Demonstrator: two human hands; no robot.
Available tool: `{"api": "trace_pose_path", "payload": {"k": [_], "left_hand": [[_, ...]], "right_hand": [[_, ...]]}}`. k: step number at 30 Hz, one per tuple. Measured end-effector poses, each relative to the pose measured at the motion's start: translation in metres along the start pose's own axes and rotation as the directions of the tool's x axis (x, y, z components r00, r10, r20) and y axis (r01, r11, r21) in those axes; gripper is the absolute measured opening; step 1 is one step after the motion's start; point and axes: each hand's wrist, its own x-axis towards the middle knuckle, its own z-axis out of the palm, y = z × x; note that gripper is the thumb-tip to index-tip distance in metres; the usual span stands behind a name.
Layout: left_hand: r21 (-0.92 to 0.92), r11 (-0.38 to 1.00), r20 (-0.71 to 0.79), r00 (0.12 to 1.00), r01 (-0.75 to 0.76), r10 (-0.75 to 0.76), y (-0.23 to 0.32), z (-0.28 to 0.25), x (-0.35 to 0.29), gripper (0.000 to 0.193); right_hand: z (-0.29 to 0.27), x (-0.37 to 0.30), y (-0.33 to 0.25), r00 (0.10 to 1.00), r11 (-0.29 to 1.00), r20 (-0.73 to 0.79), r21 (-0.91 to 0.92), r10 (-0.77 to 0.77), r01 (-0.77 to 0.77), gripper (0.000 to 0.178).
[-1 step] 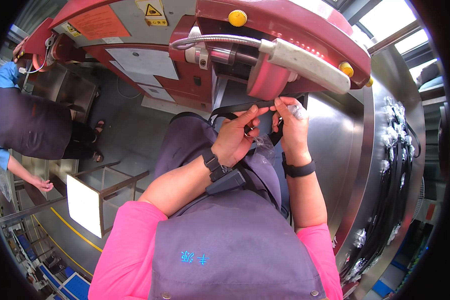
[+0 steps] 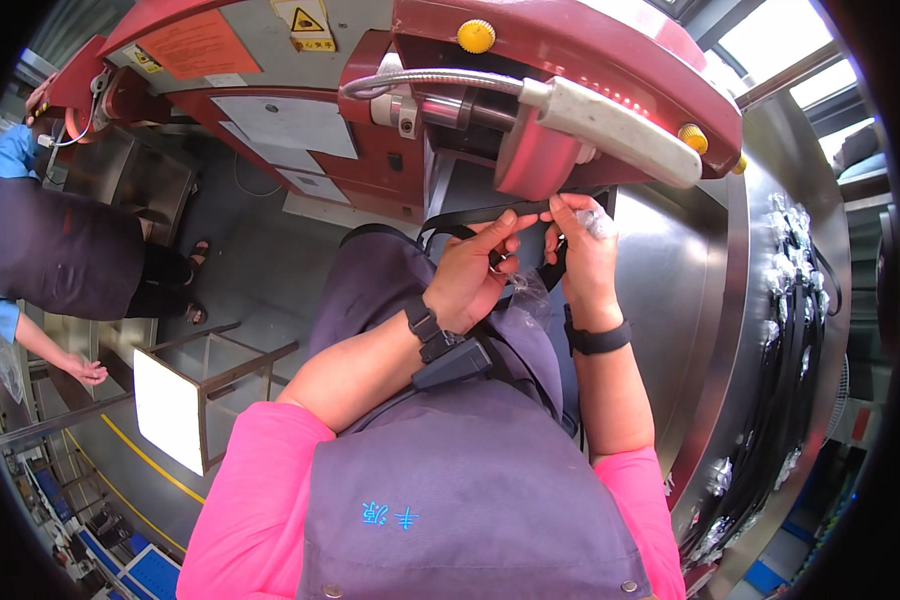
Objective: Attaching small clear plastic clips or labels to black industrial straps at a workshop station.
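A black belt-like strap [image 2: 462, 217] runs level just below the pink-lit wheel [image 2: 530, 165] of a red machine [image 2: 390, 165], and its rest loops down over my lap. My left hand [image 2: 470, 275] is closed on the strap, thumb and forefinger pinching it. Close by on the right, my right hand [image 2: 590, 265] pinches the same strap near the wheel. A clear plastic-wrapped piece [image 2: 597, 224] shows at the right hand's knuckles. More clear film [image 2: 528, 292] hangs between the hands. Whether the strap touches the wheel I cannot tell.
A pale lamp [image 2: 620, 125] on a flexible metal neck hangs over the wheel. To the right, a steel bench [image 2: 670, 300] bears a pile of black straps [image 2: 792, 330] with plastic-wrapped ends. A white-topped stool [image 2: 170, 408] and another person [image 2: 55, 250] are on the left.
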Motion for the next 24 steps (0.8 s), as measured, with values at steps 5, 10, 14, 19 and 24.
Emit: {"api": "trace_pose_path", "payload": {"k": [5, 10, 14, 19, 24], "left_hand": [[-0.018, 1.000, 0.047, 0.999, 0.005, -0.004, -0.002, -0.003, 0.004, 0.023], [-0.027, 1.000, 0.055, 0.998, 0.014, -0.013, -0.006, 0.004, 0.006, 0.027], [-0.033, 0.999, 0.064, 0.998, 0.014, -0.012, -0.009, 0.009, 0.009, 0.024], [-0.079, 0.993, 0.045, 0.995, 0.093, -0.089, -0.015, 0.006, 0.008, 0.022], [-0.101, 0.946, 0.075, 0.950, 0.308, -0.302, -0.012, -0.019, 0.007, 0.027]], "right_hand": [[-0.002, 0.001, 0.000, 1.000, 1.000, -0.002, 0.024, -0.016, 0.016, 0.013], [-0.007, 0.001, -0.001, 0.999, 0.998, 0.006, 0.047, -0.050, 0.049, 0.013], [-0.011, 0.000, -0.003, 0.996, 0.994, 0.001, 0.067, -0.089, 0.089, 0.013], [-0.028, -0.004, 0.002, 0.990, 0.991, 0.027, 0.003, -0.137, 0.137, 0.009], [-0.037, -0.021, 0.010, 0.939, 0.904, 0.256, -0.302, -0.230, 0.304, 0.009]]}}
